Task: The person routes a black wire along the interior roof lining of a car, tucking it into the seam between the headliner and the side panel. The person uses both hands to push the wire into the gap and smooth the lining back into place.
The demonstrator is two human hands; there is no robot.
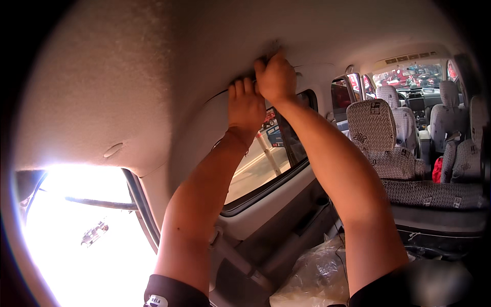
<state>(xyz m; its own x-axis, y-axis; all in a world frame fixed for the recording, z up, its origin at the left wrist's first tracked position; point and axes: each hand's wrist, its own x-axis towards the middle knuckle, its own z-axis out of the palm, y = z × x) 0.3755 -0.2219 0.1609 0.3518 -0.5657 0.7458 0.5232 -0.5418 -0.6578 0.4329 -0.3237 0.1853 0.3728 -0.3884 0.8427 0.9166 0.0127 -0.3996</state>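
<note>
Side window: behind your forearms
Left hand: yours, above the window, fingertips at the headliner edge
Right hand: yours, above the window, curled against the headliner, its grip hidden
Patterned seat: right of the window
Clear plastic sheeting: below the window

Patterned grey seats at right — dark-framed side window — glaring daylight lower left.

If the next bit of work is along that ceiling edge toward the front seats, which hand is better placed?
Probably the right hand: it is up at the ceiling lining, nearer the front seats. The left hand is close beside it, but farther from those seats.
</note>
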